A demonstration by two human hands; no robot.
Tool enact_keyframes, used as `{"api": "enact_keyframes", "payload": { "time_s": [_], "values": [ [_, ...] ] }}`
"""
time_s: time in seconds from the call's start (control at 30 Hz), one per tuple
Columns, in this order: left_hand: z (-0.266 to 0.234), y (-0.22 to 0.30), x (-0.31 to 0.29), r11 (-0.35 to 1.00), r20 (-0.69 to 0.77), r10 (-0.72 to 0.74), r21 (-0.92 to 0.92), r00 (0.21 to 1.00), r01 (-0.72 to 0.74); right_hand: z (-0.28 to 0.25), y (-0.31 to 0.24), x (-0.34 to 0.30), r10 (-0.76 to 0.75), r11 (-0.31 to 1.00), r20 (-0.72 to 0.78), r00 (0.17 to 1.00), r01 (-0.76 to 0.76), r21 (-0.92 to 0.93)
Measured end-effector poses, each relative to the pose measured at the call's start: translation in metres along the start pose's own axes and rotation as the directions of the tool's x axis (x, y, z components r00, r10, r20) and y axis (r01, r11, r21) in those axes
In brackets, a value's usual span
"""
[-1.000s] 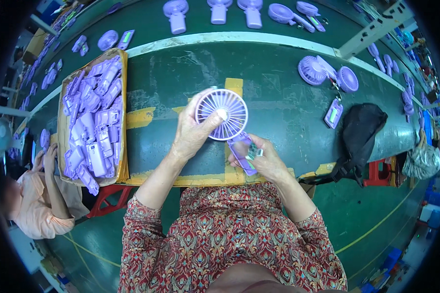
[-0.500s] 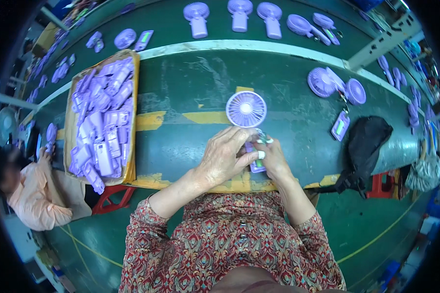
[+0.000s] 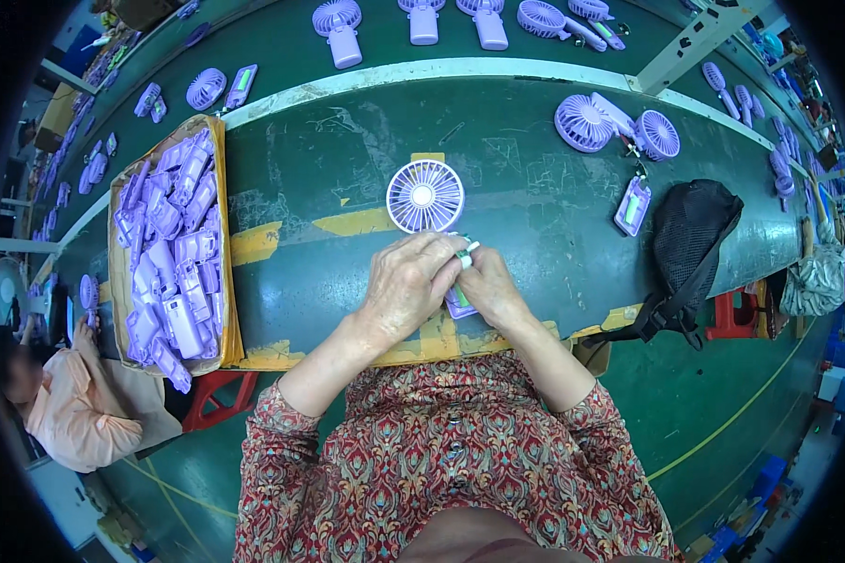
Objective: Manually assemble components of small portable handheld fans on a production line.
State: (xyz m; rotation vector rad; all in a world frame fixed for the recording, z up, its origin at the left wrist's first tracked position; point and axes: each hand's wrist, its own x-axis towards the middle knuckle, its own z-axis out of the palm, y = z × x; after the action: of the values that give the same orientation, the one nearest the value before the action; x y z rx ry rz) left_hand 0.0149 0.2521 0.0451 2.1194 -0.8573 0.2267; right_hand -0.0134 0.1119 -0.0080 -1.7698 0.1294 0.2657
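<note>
A purple handheld fan [image 3: 425, 195] lies on the table with its round grille beyond my fingers. My left hand [image 3: 406, 281] is closed around its lower part, hiding it. My right hand [image 3: 491, 291] meets the left one, its fingers pinched together at a small spot with white and green bits between the fingertips. What exactly that pinch holds is hidden. White covers wrap some of my fingertips. Below the hands, part of a purple handle shell [image 3: 458, 302] with a green piece shows.
A cardboard box [image 3: 223, 310] full of purple shells [image 3: 183, 319] stands to the left. Fans [image 3: 587, 122] and an opened handle [image 3: 633, 205] lie at right, beside a black bag [image 3: 695, 230]. More fans [image 3: 344, 42] line a far shelf. A person [image 3: 84, 403] sits at far left.
The whole view has shifted, so the scene sits further left. My hands have drawn closer together over the fan, the right fingers now pressed against the left ones.
</note>
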Motion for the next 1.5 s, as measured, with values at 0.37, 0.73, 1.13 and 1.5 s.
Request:
{"api": "enact_keyframes", "payload": {
  "time_s": [0.37, 0.73, 1.13, 1.5],
  "values": [
    [-0.025, -0.007, -0.01, 0.949, 0.118, -0.31, 0.101, 0.943, 0.299, -0.012, -0.022, -0.008, 0.253, 0.737, 0.236, 0.938, -0.345, 0.581],
    [-0.006, -0.007, -0.015, 0.945, 0.125, -0.324, -0.003, 0.938, 0.327, -0.014, -0.012, 0.0, 0.254, 0.65, 0.269, 0.929, -0.37, 0.664],
    [0.012, -0.013, -0.027, 0.92, 0.048, -0.388, -0.044, 0.92, 0.39, -0.008, -0.007, -0.004, 0.255, 0.658, 0.181, 0.95, -0.308, 0.688],
    [0.013, -0.011, -0.025, 0.934, 0.048, -0.358, 0.002, 0.932, 0.359, -0.005, -0.009, -0.006, 0.267, 0.722, 0.139, 0.954, -0.294, 0.626]
  ]
}}
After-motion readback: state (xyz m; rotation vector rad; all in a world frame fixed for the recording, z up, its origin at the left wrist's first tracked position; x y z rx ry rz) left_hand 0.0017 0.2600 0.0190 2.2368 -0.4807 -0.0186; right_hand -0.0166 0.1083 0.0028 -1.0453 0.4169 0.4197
